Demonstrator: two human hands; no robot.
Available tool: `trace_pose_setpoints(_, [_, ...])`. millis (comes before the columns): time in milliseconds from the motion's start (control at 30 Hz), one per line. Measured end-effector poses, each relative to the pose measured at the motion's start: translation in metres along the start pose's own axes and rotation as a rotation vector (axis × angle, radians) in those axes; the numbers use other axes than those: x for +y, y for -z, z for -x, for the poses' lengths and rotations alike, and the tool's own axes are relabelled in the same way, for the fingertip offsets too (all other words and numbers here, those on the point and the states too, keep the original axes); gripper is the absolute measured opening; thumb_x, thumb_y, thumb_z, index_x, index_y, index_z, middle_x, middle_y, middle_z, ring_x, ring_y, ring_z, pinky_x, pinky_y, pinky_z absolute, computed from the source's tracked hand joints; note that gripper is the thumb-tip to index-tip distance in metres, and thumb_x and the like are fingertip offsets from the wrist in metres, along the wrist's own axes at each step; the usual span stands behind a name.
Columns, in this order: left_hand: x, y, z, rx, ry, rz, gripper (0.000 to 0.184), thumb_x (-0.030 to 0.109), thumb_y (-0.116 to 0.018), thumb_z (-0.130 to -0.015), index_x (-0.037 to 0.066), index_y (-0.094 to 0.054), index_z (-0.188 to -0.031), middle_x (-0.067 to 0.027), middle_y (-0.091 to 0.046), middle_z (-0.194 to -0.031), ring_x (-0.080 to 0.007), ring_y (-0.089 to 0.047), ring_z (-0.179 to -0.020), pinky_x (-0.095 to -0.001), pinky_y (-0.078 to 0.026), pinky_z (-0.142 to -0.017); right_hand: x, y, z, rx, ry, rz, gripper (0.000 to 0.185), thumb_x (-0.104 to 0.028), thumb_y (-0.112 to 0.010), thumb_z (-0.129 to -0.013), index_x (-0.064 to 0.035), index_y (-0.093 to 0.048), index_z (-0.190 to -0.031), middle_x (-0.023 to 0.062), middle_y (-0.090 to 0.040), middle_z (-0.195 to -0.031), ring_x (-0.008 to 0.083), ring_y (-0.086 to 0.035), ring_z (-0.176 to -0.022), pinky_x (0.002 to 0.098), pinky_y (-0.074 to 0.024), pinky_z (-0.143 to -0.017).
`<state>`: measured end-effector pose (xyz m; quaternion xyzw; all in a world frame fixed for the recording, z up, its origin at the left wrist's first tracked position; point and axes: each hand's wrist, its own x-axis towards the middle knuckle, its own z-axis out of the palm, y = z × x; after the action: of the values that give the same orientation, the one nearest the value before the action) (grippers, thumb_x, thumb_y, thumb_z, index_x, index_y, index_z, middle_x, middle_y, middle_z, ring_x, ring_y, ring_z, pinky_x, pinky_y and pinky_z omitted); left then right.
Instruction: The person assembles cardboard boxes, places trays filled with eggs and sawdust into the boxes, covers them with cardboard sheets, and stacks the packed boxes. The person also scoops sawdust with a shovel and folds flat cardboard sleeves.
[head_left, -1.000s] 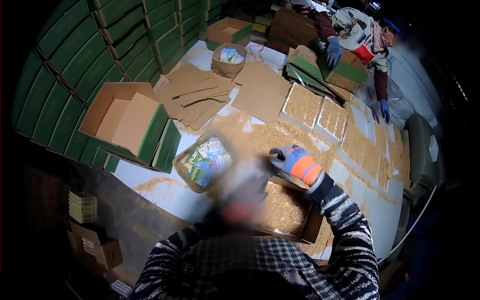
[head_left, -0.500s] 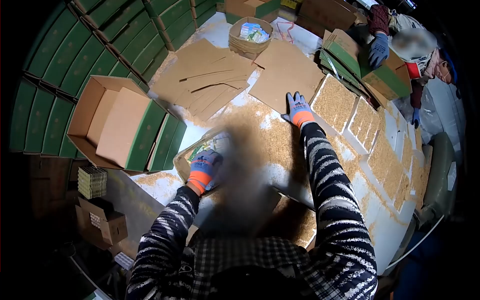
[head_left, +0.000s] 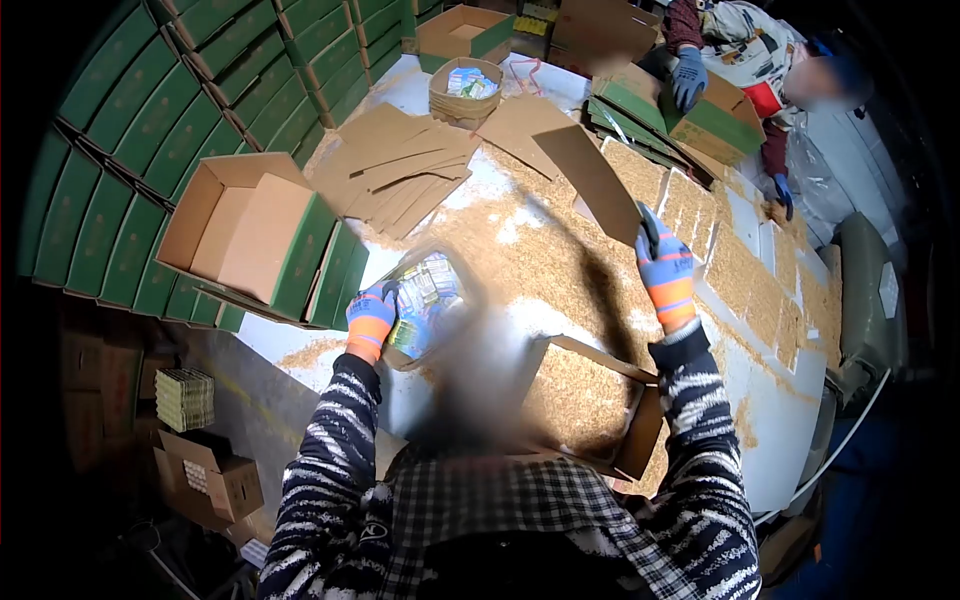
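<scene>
My left hand (head_left: 369,318), in a grey and orange glove, is closed at the left rim of a shallow basket (head_left: 472,295). Inside lie small printed packets (head_left: 430,290), mostly white, blue and green. Part of the basket is hidden by a blur. My right hand (head_left: 666,268), gloved alike, pinches the near end of a flat brown cardboard sheet (head_left: 590,185), raised and tilted over the table. Close to my body, an open cardboard box (head_left: 645,430) holds a layer of tan, grain-like loose material (head_left: 575,400).
Green cartons (head_left: 150,145) are stacked at left, behind an open box (head_left: 235,235). Cardboard sheets (head_left: 400,165) and a second basket (head_left: 465,105) sit farther back. Filled trays (head_left: 770,275) line the right. Another person's gloved hand (head_left: 690,80) touches a green box (head_left: 715,125).
My right hand has lifted a cardboard sheet off the table. My left hand has shifted from inside the basket to its left rim. The view has turned, showing more of the near box.
</scene>
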<state>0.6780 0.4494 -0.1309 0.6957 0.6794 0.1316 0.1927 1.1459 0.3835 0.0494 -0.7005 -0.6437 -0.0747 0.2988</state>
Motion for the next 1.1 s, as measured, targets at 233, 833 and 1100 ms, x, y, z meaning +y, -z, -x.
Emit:
trace_pose_setpoints(233, [0.031,0.049,0.012,0.232,-0.08,0.115,0.025,0.028,-0.058,-0.092,0.022,-0.074,-0.11,-0.0104,-0.072,-0.109,-0.0319,-0.068,-0.099,-0.0408,-0.052,-0.087,-0.007,0.128,0.128,0.095,-0.144,0.0,0.039,-0.004,-0.059,-0.09,-0.0105,-0.064,-0.128,0.0179,-0.07,-0.111,0.0355,-0.068,-0.101,0.039,-0.054,-0.087])
trace_pose_setpoints(833, [0.172,0.023,0.177,-0.053,-0.776,0.552,0.042,-0.002,-0.052,-0.08,0.007,-0.066,-0.119,-0.0165,-0.058,-0.131,-0.0373,-0.053,-0.121,-0.0452,-0.042,-0.107,-0.026,0.072,0.296,-0.876,0.262,-0.054,0.023,-0.023,-0.062,-0.087,-0.0157,-0.067,-0.108,0.0114,-0.063,-0.102,0.035,-0.065,-0.092,0.0458,-0.0513,-0.078])
trace_pose_setpoints(1100, [0.215,-0.07,0.21,-0.169,-1.29,-0.714,0.034,0.023,-0.054,-0.087,0.014,-0.067,-0.117,-0.0098,-0.063,-0.118,-0.0368,-0.049,-0.122,-0.0591,-0.024,-0.114,-0.018,0.036,0.304,-1.167,0.151,-0.138,0.037,-0.037,-0.062,-0.088,-0.013,-0.07,-0.115,0.0163,-0.068,-0.114,0.0378,-0.063,-0.106,0.0455,-0.0499,-0.092])
